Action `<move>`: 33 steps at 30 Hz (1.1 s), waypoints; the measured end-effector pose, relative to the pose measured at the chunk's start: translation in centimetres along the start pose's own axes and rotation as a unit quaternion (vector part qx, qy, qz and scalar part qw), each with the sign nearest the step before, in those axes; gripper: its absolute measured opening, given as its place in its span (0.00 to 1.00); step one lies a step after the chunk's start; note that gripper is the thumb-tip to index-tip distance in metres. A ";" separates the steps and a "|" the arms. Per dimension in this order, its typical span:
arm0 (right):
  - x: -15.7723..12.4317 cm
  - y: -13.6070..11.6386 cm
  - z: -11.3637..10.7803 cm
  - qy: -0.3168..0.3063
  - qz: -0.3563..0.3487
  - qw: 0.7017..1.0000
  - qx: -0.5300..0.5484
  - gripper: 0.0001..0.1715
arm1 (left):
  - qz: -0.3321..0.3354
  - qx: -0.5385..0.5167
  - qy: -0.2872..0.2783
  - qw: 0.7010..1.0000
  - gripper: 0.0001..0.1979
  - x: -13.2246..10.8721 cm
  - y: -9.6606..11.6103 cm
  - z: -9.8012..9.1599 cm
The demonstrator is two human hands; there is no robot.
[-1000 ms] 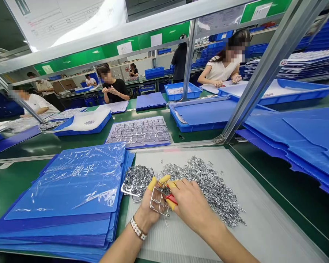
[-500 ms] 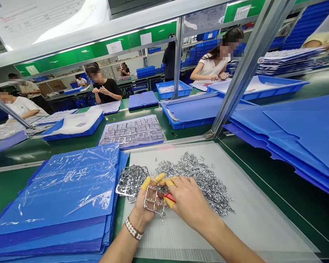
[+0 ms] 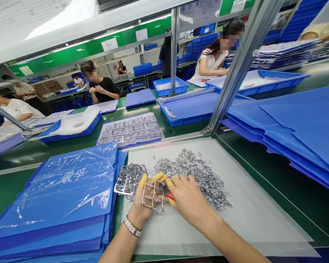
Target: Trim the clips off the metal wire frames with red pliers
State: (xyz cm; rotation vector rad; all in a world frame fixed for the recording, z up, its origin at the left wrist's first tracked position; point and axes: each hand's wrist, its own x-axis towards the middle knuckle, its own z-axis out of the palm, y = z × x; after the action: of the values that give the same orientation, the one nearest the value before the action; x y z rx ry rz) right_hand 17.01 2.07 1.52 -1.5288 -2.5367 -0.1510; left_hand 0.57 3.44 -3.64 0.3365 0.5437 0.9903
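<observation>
My left hand (image 3: pixel 140 205), with yellow finger cots, grips a silvery sprue frame (image 3: pixel 152 199) with small parts on its cross bars. A loose piece hangs at the frame's lower corner. From the right, my right hand (image 3: pixel 189 195) is closed around red-handled nippers (image 3: pixel 170 196) at the frame's right edge; their jaws are mostly hidden by fingers. Just behind my left hand lies a stack of similar sprue frames (image 3: pixel 127 180). A wide heap of small silvery parts (image 3: pixel 193 170) spreads behind my right hand. Both piles rest on a translucent sheet (image 3: pixel 252 219).
On the left is a stack of blue sheets (image 3: pixel 57 197) under clear film; more blue sheets (image 3: pixel 298 128) lie at right. Sprue frames in rows cover a panel (image 3: pixel 130 128) ahead. A metal post (image 3: pixel 235 80) rises beyond the sheet. Several co-workers sit across the bench near blue trays.
The sprue frame has turned to face the camera more squarely in my left hand. My right hand stays beside it with the nippers. The whole view has shifted slightly.
</observation>
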 end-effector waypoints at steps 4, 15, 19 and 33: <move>-0.1 -0.1 0.2 -0.001 -0.003 1.000 -0.005 0.07 | 0.006 0.001 0.002 1.000 0.27 0.0 0.0 0.2; -0.2 -0.3 -0.6 0.003 -0.021 0.999 -0.040 0.09 | -0.002 0.025 -0.019 1.000 0.28 -0.1 0.5 -0.3; -1.1 -0.5 -0.6 0.034 0.002 0.999 -0.015 0.12 | 0.008 0.014 -0.019 1.000 0.29 -0.2 0.8 -0.2; -2.0 -2.0 0.2 0.019 -0.009 1.000 0.007 0.22 | 0.018 0.024 0.036 0.999 0.27 -0.3 0.8 0.1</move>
State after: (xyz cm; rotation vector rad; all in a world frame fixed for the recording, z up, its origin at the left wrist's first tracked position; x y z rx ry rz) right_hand 16.13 -0.63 0.95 -1.4831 -2.5182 -0.1632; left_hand -0.03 3.62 -3.06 0.3550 0.6298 1.0287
